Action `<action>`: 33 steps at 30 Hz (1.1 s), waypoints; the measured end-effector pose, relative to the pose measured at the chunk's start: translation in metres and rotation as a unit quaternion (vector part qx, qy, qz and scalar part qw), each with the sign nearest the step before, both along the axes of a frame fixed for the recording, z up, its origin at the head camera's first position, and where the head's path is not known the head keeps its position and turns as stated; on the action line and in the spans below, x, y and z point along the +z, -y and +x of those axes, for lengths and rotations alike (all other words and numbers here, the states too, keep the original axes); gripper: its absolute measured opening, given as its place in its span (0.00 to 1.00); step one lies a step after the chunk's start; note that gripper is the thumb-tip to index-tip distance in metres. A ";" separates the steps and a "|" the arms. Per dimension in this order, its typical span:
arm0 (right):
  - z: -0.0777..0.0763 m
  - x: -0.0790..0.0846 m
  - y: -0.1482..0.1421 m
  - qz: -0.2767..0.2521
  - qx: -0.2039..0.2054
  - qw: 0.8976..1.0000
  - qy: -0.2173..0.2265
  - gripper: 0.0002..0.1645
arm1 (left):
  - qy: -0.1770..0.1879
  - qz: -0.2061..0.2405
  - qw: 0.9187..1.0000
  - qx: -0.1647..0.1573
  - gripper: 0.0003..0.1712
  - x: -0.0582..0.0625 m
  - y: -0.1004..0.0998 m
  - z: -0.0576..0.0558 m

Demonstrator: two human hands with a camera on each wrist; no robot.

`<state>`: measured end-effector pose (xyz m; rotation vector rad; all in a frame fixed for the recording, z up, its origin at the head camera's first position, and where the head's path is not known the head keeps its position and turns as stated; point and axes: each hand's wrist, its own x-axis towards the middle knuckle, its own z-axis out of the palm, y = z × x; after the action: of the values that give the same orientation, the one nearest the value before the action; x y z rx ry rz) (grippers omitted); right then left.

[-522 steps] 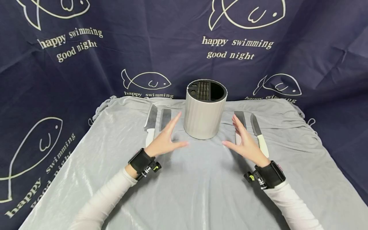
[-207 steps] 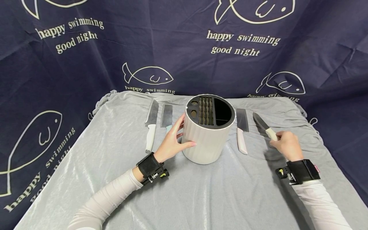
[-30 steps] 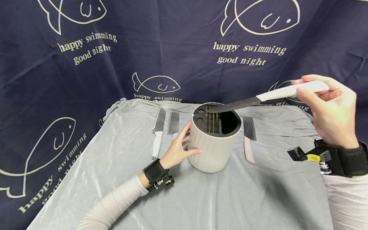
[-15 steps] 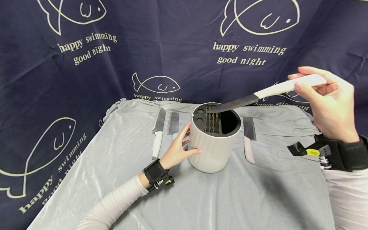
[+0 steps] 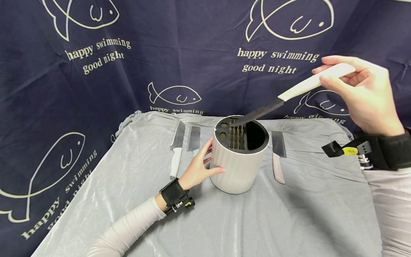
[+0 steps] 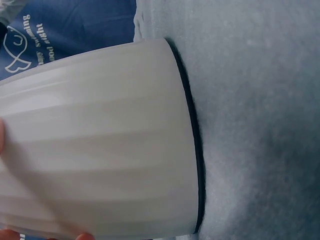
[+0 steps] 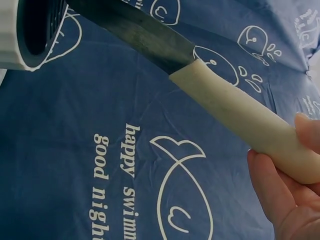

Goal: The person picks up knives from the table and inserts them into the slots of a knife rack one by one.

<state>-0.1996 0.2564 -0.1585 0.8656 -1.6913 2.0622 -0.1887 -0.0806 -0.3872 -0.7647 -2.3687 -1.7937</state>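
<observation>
While the left hand (image 5: 196, 172) grips the side of the knife holder (image 5: 236, 171) nearest to it, thumb across the front and fingers reaching round behind, the right hand (image 5: 369, 89) pinches a kitchen knife (image 5: 282, 98) by its cream handle (image 5: 302, 86). That holder stands upright on the gray cloth (image 5: 199, 225), between the two hands. From the right hand, which is held higher than the left and well apart from the holder, the blade (image 5: 263, 110) slants down toward the left hand, its tip over the row of slots (image 5: 237, 139); whether the tip touches or has entered one, I cannot tell. Nearly all of the blade is outside, so I judge this knife to be lined up rather than seated. No other knife shows in the holder, and by that measure the work seems near its start. Three more lie flat on the cloth, gripped by neither hand: a white-handled knife (image 5: 177, 149) and a blue-handled knife (image 5: 194, 138) just beyond the left hand, the latter's handle mostly hidden, and a pink-handled knife (image 5: 279, 148) between the holder and the right hand, lower down. As things lie, those three are left outside the holder.
</observation>
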 end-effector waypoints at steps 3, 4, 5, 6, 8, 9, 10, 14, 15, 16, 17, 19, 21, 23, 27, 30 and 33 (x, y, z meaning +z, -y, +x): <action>-0.002 0.004 0.003 0.004 0.005 1.000 0.001 0.24 | 0.003 0.003 1.000 -0.001 0.60 0.000 0.000 0.000; -0.002 0.005 0.004 0.005 0.005 1.000 0.001 0.23 | 0.005 0.004 1.000 -0.001 0.60 0.000 0.000 0.000; -0.003 0.007 0.005 0.006 0.005 1.000 0.000 0.23 | 0.008 0.004 1.000 0.000 0.60 0.000 0.000 0.000; -0.004 0.007 0.006 0.007 0.005 1.000 0.000 0.24 | 0.009 0.005 1.000 0.000 0.60 0.001 -0.001 0.000; -0.005 0.009 0.008 0.011 0.001 1.000 -0.004 0.24 | 0.012 0.006 1.000 0.000 0.60 0.001 -0.001 0.000; -0.006 0.009 0.010 0.011 0.000 1.000 -0.005 0.24 | 0.014 0.007 1.000 -0.001 0.60 0.002 -0.001 0.001; -0.007 0.010 0.011 0.011 -0.002 1.000 -0.007 0.24 | 0.014 0.009 1.000 -0.002 0.60 0.002 -0.001 0.001; -0.011 0.011 0.016 0.005 -0.010 1.000 -0.013 0.24 | 0.016 0.014 1.000 -0.005 0.60 0.002 -0.001 0.001; -0.012 0.011 0.018 0.002 -0.010 1.000 -0.014 0.24 | 0.016 0.013 1.000 -0.005 0.60 0.002 -0.001 0.001; -0.013 0.012 0.019 0.001 -0.014 1.000 -0.016 0.24 | 0.016 0.010 1.000 -0.005 0.60 0.002 -0.001 0.001; -0.014 0.012 0.021 0.002 -0.018 1.000 -0.019 0.24 | 0.016 0.008 1.000 -0.004 0.60 0.002 -0.001 0.002; -0.015 0.012 0.025 0.001 -0.020 0.999 -0.026 0.23 | 0.015 0.003 1.000 -0.003 0.61 0.001 0.000 0.001; -0.017 0.013 0.029 0.000 -0.023 0.999 -0.035 0.23 | 0.012 0.001 1.000 -0.002 0.61 0.000 0.000 0.001; -0.018 0.014 0.033 -0.004 -0.024 0.999 -0.043 0.22 | 0.011 0.001 1.000 -0.001 0.61 0.000 0.001 0.001; -0.020 0.015 0.039 -0.008 -0.029 0.998 -0.059 0.22 | 0.013 -0.001 1.000 -0.001 0.60 0.000 0.001 0.001; -0.023 0.012 0.044 0.016 -0.056 0.994 -0.091 0.21 | 0.015 -0.002 1.000 0.001 0.60 0.000 0.001 0.001; -0.025 0.010 0.047 0.039 -0.079 0.989 -0.117 0.19 | 0.008 -0.003 1.000 0.000 0.60 0.000 0.000 0.000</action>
<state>-0.2250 0.2096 -0.1488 0.9252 -1.6628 1.7298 -0.1883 -0.0807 -0.3870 -0.7538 -2.3868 -1.8003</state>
